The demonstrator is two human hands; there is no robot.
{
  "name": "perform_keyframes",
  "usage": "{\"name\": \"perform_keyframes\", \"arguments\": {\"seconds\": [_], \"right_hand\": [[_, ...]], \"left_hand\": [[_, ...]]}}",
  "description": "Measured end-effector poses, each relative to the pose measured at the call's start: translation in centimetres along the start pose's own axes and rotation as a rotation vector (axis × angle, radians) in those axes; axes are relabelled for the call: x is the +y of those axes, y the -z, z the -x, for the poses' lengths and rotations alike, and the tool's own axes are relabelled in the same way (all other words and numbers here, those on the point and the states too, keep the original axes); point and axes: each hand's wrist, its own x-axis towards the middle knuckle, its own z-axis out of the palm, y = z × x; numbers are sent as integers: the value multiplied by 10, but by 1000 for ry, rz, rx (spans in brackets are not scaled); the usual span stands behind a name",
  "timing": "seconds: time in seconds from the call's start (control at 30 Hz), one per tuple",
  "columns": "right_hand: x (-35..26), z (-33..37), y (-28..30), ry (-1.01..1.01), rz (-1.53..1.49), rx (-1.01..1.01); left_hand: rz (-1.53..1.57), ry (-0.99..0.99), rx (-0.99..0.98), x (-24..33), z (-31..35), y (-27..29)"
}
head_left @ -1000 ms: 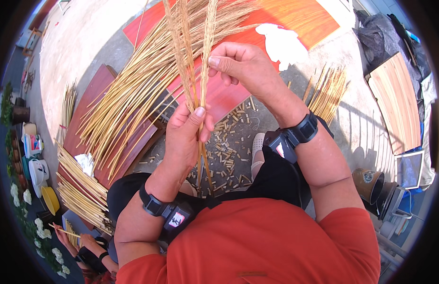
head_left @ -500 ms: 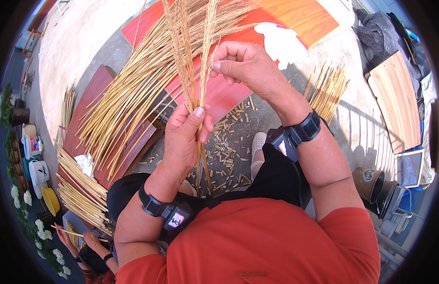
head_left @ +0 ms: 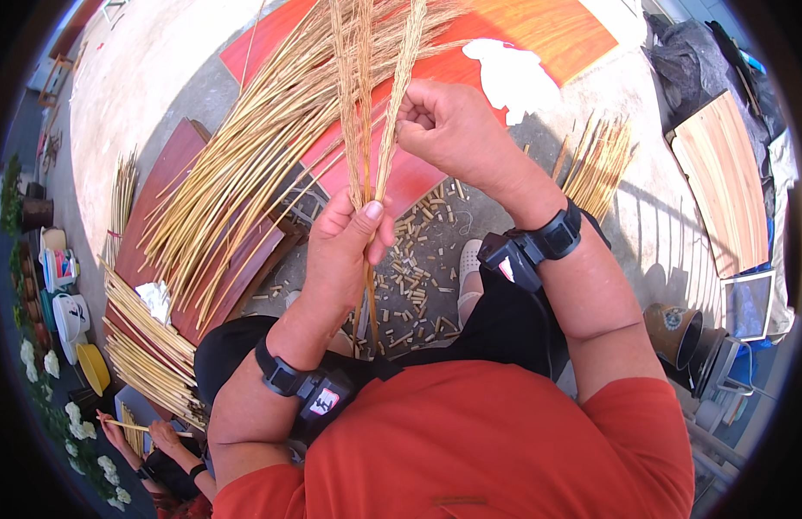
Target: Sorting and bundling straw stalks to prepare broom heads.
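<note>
My left hand [head_left: 342, 246] is closed round several dry stalks with feathery tan seed heads [head_left: 365, 82], thumb on the front. The seed heads fan upward, and the thin stalk ends hang below the fist toward my lap. My right hand [head_left: 453, 130] is at the rightmost seed head, its fingers curled in and close against it. Whatever the right fingertips pinch is hidden. Behind my hands a big heap of similar long stalks [head_left: 237, 164] lies with its plumes toward the far side.
The heap rests across red-brown boards [head_left: 557, 26]. Short cut stalk pieces [head_left: 414, 298] litter the ground between my feet. A bundle of stalks [head_left: 598, 169] stands at right, and more stalks [head_left: 150, 355] lie at left. Another person's hands [head_left: 163, 437] hold a stalk at lower left.
The stalks and my left hand have moved slightly right and down. My right hand's fingers have curled in more beside the rightmost seed head.
</note>
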Motion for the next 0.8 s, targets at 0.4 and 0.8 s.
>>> {"name": "perform_keyframes", "arguments": {"seconds": [0.4, 0.8], "right_hand": [[13, -11, -21, -130, 29, 235], [0, -7, 26, -38, -444, 246]], "left_hand": [[-37, -72, 95, 8, -12, -6], [53, -36, -34, 5, 5, 5]]}}
